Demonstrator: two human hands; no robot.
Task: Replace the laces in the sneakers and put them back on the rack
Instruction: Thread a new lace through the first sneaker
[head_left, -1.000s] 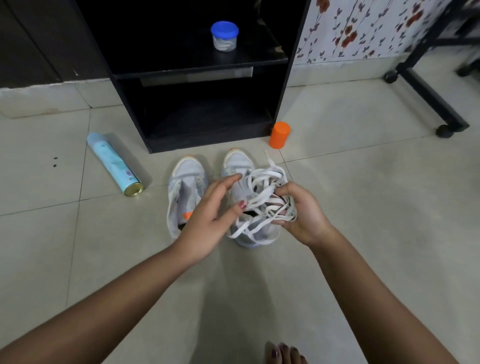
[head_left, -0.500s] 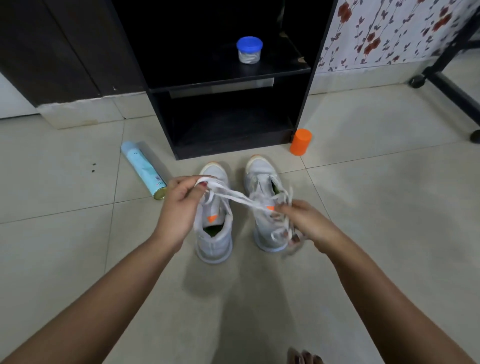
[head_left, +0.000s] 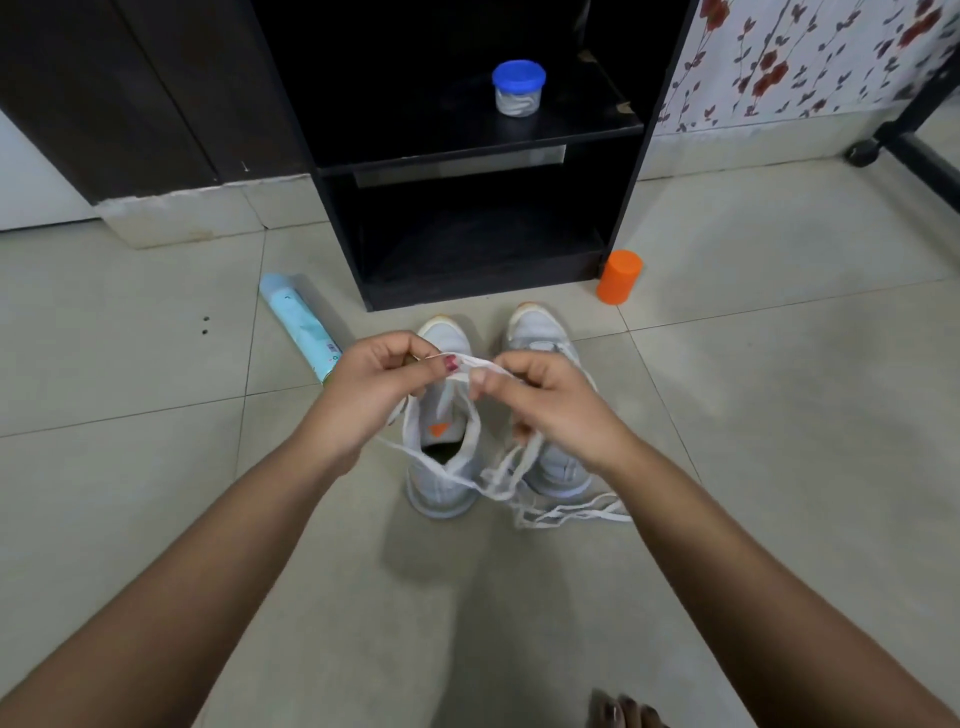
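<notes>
Two light grey sneakers stand side by side on the tiled floor, toes toward the black rack (head_left: 628, 208): the left sneaker (head_left: 441, 467) and the right sneaker (head_left: 540, 332). A white lace (head_left: 498, 480) hangs in loops over them and trails onto the floor at the right. My left hand (head_left: 374, 384) pinches the lace above the left sneaker. My right hand (head_left: 545, 400) pinches the same lace close beside it, partly hiding the right sneaker.
A blue-lidded jar (head_left: 518, 88) sits on the rack's upper shelf. An orange cap (head_left: 618, 276) stands by the rack's right foot. A pale blue spray can (head_left: 301, 327) lies on the floor to the left. A wheeled black frame (head_left: 914, 150) is at the far right. My toes (head_left: 623, 712) show at the bottom.
My hands have come together above the left sneaker with the lace between them. More lace now hangs loose and lies on the floor at the right.
</notes>
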